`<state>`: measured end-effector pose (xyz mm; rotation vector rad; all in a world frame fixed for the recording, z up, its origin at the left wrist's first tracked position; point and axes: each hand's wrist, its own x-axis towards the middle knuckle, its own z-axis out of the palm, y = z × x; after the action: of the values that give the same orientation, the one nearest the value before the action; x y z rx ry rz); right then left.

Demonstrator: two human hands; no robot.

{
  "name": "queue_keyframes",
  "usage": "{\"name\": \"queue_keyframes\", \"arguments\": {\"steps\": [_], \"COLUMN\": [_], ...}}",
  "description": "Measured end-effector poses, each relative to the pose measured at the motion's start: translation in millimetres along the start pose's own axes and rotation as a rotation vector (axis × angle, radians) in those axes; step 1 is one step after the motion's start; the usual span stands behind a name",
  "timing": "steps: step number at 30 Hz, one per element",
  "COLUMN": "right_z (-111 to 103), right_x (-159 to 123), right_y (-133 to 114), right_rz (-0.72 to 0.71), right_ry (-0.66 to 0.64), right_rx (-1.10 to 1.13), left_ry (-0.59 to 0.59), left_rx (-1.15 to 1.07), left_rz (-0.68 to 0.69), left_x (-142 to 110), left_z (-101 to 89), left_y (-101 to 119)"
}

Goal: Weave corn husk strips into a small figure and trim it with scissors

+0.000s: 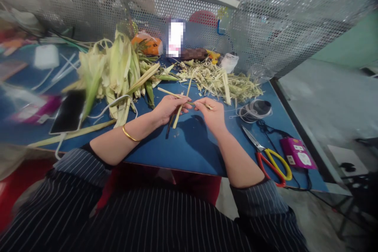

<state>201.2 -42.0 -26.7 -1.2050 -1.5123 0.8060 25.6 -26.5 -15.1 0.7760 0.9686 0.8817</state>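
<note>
Left hand: thumb and fingers pinching crossed husk strips. Right hand: fingertips pinched on same strips, just beside left. Strips held above blue table. Behind, shredded husk pile; husk bundle leftward. Right: spool, scissors, purple power block. Orange packet at back, markings too small to read; upright screen pixelated. Perforated metal panels behind table; grey floor at right.

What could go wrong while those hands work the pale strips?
The crossed strips, pinched between left hand and right hand, might slip. The spool of thread, with loose strands beside it, could tangle. The scissors lie beside the right forearm, so a careless sweep might knock them.
</note>
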Motion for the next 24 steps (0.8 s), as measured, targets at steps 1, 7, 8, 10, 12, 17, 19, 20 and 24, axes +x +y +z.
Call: {"name": "queue_keyframes", "arguments": {"steps": [1, 7, 8, 10, 12, 17, 19, 20, 24], "right_z": [-0.6, 3.2, 4.4, 5.4, 3.5, -7.1, -9.8, -10.6, -10.7], "right_x": [1.3, 4.7, 4.3, 3.8, 4.9, 11.1, 12.1, 12.1, 10.4], "right_y": [0.6, 4.9, 5.4, 6.2, 6.7, 5.1, 2.7, 1.3, -2.7], "right_rz": [0.017, 0.262, 0.286, 0.27, 0.211, 0.147, 0.125, 0.115, 0.106], "right_ry": [0.023, 0.097, 0.074, 0.057, 0.096, 0.23, 0.232, 0.222, 0.157], "right_rx": [0.05, 0.537, 0.563, 0.545, 0.499, 0.502, 0.493, 0.491, 0.518], "left_ry": [-0.027, -0.12, -0.114, -0.128, -0.181, -0.47, -0.61, -0.61, -0.574], "left_rx": [0.003, 0.02, 0.039, 0.095, 0.154, 0.162, 0.1, 0.076, 0.046], "left_rz": [0.004, 0.078, 0.091, 0.114, 0.13, 0.149, 0.108, 0.081, -0.031], "left_x": [0.3, -2.8, -3.4, -3.8, -3.4, -5.2, -8.8, -10.7, -11.8], "left_z": [-0.7, 1.5, 2.0, 1.1, -2.8, -16.7, -19.1, -19.4, -17.9], "left_y": [-0.3, -2.9, -3.4, -3.1, -0.5, 16.2, 24.4, 27.9, 32.0]}}
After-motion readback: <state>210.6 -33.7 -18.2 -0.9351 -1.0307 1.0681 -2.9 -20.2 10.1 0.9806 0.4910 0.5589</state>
